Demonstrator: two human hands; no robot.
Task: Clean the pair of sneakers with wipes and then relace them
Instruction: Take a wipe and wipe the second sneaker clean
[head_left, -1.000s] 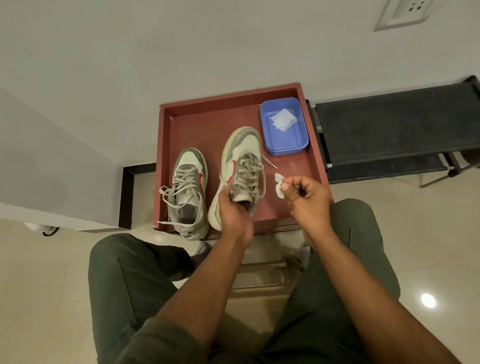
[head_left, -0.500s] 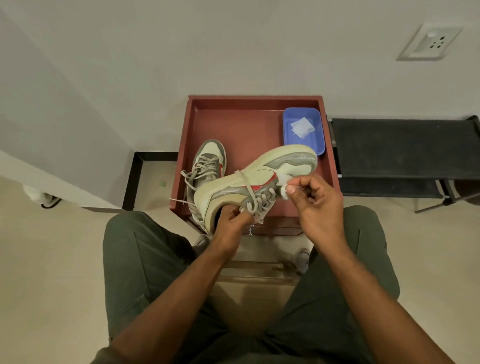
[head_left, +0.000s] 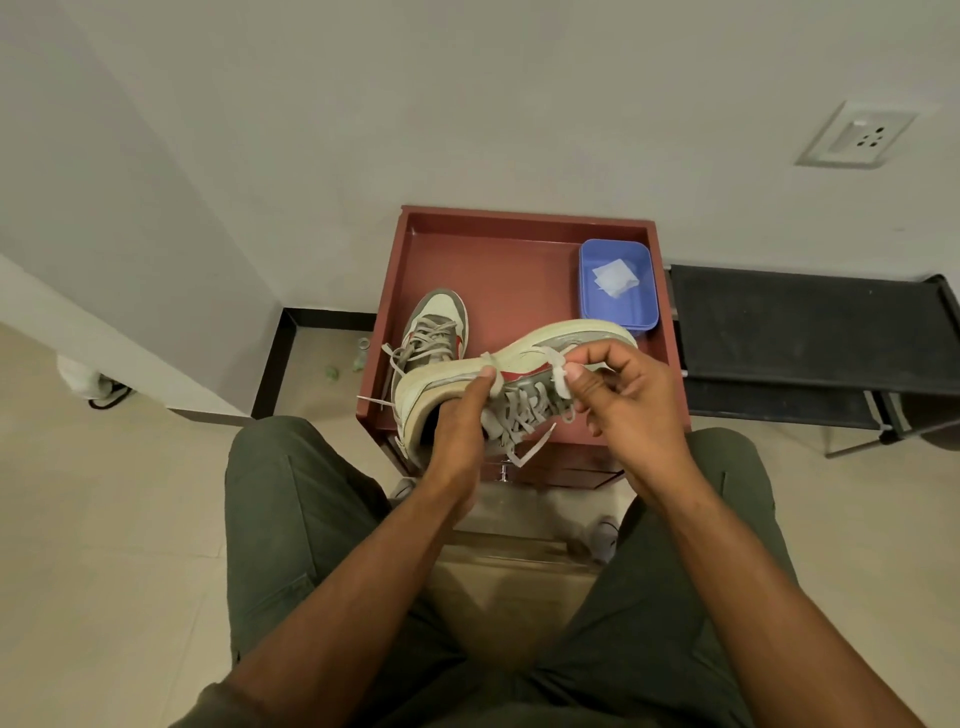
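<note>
Trousers (head_left: 291, 519): we wear olive-green ones, plain.
Forearms: ours are bare.
Sleeve (head_left: 218, 709): ours is olive-green, at the left elbow.

Since a second ago the left hand (head_left: 460, 431) has lifted one sneaker (head_left: 511, 379) off the red tray (head_left: 498, 270) and tipped it onto its side, and the right hand (head_left: 623, 395) now presses its wipe (head_left: 558, 371) against it.

Red tray (head_left: 415, 291) against white wall (head_left: 467, 104). Black bench (head_left: 805, 332) just right of tray. Wall socket (head_left: 857, 137) upper right. Beige tile floor (head_left: 104, 519); small green bits (head_left: 332, 371) on floor left of tray
</note>
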